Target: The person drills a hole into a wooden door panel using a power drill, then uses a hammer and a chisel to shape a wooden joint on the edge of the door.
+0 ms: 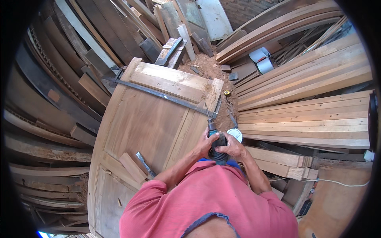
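Close to my body, both hands close around a power drill point(212, 126) with a teal and dark housing. My left hand point(207, 142) wraps its left side and my right hand point(233, 147) its right side, with the fingers partly hidden. The drill's chuck and thin bit point away from me, by the corner of a large wooden panelled door point(147, 119). I cannot tell whether the bit touches the wood. A long metal bar clamp point(160, 94) lies across the door near its far end. Wood shavings lie on that corner.
A wood block point(132, 168) and a blue-grey metal tool point(145, 164) rest on the door. Stacked boards point(305, 119) fill the right, dark planks point(51, 99) the left. A yellow tape measure point(227, 93) and a white round container point(235, 135) are beside the door. A white cable point(337, 183) runs right.
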Demonstrator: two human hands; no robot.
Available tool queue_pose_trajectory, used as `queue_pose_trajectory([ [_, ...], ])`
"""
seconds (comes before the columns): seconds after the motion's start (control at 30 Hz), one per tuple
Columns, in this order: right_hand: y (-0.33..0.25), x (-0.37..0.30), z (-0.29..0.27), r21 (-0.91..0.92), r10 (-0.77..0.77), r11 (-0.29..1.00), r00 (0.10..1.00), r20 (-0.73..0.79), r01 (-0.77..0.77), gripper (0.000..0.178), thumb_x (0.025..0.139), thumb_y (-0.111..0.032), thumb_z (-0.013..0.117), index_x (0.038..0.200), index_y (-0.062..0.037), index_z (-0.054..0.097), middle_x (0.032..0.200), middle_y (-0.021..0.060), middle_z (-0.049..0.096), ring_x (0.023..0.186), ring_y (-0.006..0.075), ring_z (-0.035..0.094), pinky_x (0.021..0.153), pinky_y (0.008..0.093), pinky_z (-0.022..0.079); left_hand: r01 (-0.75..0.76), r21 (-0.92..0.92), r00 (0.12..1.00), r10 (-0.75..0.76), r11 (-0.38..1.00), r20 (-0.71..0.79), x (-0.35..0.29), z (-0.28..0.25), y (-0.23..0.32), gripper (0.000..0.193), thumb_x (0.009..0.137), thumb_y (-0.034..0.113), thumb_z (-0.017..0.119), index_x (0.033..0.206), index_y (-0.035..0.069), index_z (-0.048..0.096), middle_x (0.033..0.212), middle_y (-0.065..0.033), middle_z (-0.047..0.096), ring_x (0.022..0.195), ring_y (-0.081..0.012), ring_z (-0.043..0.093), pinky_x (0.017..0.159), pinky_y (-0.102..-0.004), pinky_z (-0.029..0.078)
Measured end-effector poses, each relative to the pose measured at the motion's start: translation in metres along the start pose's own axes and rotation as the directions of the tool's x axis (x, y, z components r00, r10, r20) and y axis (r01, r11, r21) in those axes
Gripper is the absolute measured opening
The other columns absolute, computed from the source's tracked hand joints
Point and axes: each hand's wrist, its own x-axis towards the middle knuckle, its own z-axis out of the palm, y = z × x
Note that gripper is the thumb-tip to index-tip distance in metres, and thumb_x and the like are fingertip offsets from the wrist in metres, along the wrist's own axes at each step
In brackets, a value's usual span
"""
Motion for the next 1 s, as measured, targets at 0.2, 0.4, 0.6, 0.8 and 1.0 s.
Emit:
queue_pose_trajectory([
  [0.2,-0.036,0.03,-0.049,0.172,0.012,0.985,1.0,-0.016,-0.009,0.073,0.072,-0.026,0.085,0.132,0.0033,0.055,0.111,0.0074,0.065,0.1,0.0176,0.062,0.097,0.034,0.049,-0.203,0.464,0.974,0.226,0.862,0.005,0.038,-0.036,0.061,0.047,0.097,0.024,0.064,0.137,0.003,0.052,0.119,-0.0123,0.063,0.107,-0.0193,0.06,0.094,-0.0358,0.05],
  [0.4,-0.089,0.043,-0.117,-0.023,-0.023,1.0,0.98,-0.198,0.019,0.07,0.071,-0.023,0.082,0.13,0.0025,0.057,0.108,0.0072,0.065,0.097,0.0164,0.062,0.092,0.0334,0.051,-0.048,0.706,0.827,0.424,0.706,-0.368,0.035,-0.121,0.078,0.048,0.091,0.028,0.07,0.128,0.0,0.058,0.12,-0.0204,0.066,0.105,-0.0287,0.065,0.095,-0.0417,0.05],
  [0.6,-0.081,0.09,-0.193,-0.115,0.002,0.993,0.953,-0.304,-0.039,0.055,0.074,-0.024,0.079,0.119,0.0014,0.061,0.098,0.006,0.066,0.088,0.0156,0.062,0.084,0.033,0.052,0.287,0.907,0.721,0.555,0.308,-0.416,0.033,-0.143,0.084,0.057,0.081,0.031,0.076,0.127,0.003,0.059,0.126,-0.0201,0.061,0.119,-0.0377,0.054,0.105,-0.0485,0.043],
  [0.8,-0.057,0.19,-0.276,-0.102,0.087,0.987,0.947,-0.309,-0.124,0.043,0.074,-0.024,0.079,0.108,-0.0013,0.064,0.094,0.0057,0.067,0.083,0.0153,0.063,0.079,0.0327,0.053,0.327,0.911,0.713,0.566,0.252,-0.413,0.113,-0.086,0.115,0.067,0.077,0.032,0.081,0.132,0.005,0.054,0.133,-0.0194,0.055,0.124,-0.0381,0.049,0.106,-0.0505,0.041],
  [1.0,-0.013,0.339,-0.353,-0.11,0.156,0.973,0.933,-0.325,-0.201,0.041,0.075,-0.024,0.079,0.105,-0.0006,0.064,0.09,0.006,0.067,0.074,0.0165,0.065,0.071,0.0341,0.055,0.386,0.902,0.77,0.472,0.191,-0.43,0.261,-0.051,0.116,0.101,0.07,0.043,0.086,0.151,0.009,0.036,0.155,-0.0303,0.031,0.143,-0.0464,0.03,0.118,-0.0553,0.024],
])
